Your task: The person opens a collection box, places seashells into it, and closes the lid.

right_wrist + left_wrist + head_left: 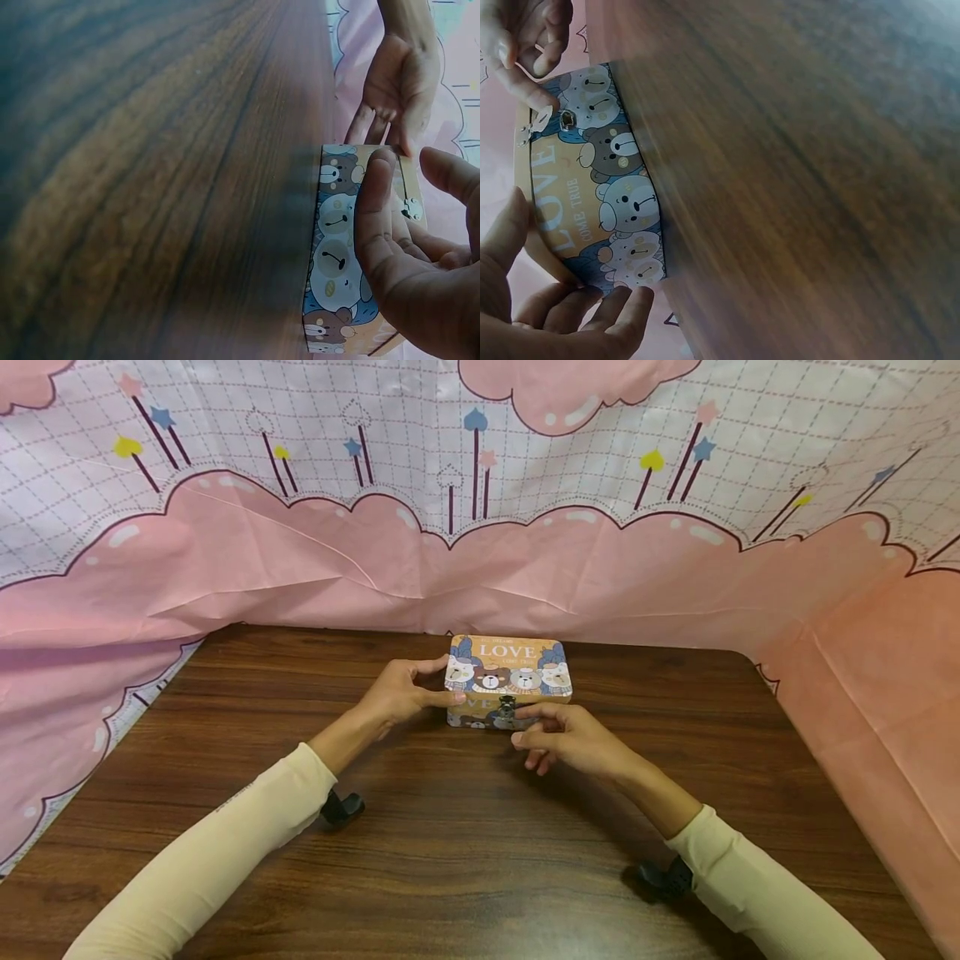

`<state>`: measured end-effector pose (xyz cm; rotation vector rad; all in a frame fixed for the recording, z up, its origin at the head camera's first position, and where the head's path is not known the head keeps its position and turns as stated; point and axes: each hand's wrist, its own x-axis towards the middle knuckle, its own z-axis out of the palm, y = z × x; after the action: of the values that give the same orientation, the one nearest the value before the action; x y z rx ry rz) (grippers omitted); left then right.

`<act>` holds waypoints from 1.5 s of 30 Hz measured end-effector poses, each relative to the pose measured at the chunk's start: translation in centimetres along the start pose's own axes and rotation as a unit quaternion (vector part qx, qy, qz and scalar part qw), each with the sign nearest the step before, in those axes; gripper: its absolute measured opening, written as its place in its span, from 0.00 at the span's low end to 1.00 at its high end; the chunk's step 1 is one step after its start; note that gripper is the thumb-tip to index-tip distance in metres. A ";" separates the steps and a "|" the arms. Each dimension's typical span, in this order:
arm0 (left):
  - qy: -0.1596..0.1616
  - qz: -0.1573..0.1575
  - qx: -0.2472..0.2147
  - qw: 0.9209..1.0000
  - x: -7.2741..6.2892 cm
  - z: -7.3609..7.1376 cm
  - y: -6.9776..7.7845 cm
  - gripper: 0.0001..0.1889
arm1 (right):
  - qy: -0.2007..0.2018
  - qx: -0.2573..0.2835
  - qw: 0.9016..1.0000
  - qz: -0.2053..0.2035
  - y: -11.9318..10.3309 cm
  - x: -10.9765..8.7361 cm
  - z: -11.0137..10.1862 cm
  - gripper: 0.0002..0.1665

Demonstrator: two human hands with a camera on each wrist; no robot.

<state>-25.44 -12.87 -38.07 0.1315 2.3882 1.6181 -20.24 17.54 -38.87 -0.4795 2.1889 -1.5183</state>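
Observation:
A small tin box (510,664) with printed bears and the word LOVE sits on the table near its back edge, lid down. My left hand (405,689) holds its left end, thumb at the front corner by the lid seam and fingers along the side. At the middle of the front is a metal clasp (507,706). My right hand (573,739) is in front of it, and one fingertip touches the clasp. In the left wrist view, the clasp's hinged flap (543,118) stands tilted away from the small metal loop (568,120). The right thumb is apart from the clasp.
The dark wood table (420,843) stretches out in front of the box. Behind it and at both sides hangs a pink and white patterned cloth (360,577). A black strap device (341,808) is on the left wrist, another (663,878) on the right.

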 end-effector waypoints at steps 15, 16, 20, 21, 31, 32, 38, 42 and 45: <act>0.006 -0.011 0.025 1.000 -0.3 0.2 -0.3 0.46 | -0.011 -0.020 0.999 0.034 0.2 0.1 0.3 0.38; 0.006 -0.011 0.024 1.000 -0.3 0.2 -0.3 0.46 | -0.012 -0.022 0.999 0.037 0.2 0.1 0.3 0.38; 0.003 -0.013 0.013 1.000 -0.4 0.1 -0.4 0.47 | -0.017 -0.033 0.998 0.042 0.4 0.1 0.3 0.38; 0.003 -0.012 0.012 1.000 -0.4 0.1 -0.4 0.47 | -0.018 -0.034 0.998 0.042 0.4 0.0 0.3 0.37; -0.002 0.000 0.008 1.000 -0.4 -0.2 -1.0 0.46 | -0.027 -0.034 0.998 0.036 0.6 0.2 0.7 0.33; -0.002 0.001 0.006 1.000 -0.4 -0.2 -1.0 0.46 | -0.027 -0.034 0.998 0.037 0.6 0.3 0.7 0.33; -0.005 -0.001 -0.009 1.000 -0.3 -0.1 -1.0 0.46 | -0.023 -0.035 0.999 0.034 0.7 0.4 0.7 0.31; -0.003 -0.001 -0.027 1.000 -0.2 -0.1 -1.0 0.43 | -0.003 -0.064 0.998 0.014 0.7 0.3 0.9 0.28; 0.000 0.001 -0.043 0.999 -0.1 0.0 -1.0 0.42 | 0.034 -0.118 0.992 -0.012 0.6 0.1 1.1 0.23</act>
<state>-25.22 -13.27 -39.03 0.1181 2.3152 1.7183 -19.79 16.84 -39.76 -0.5375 2.4384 -1.3120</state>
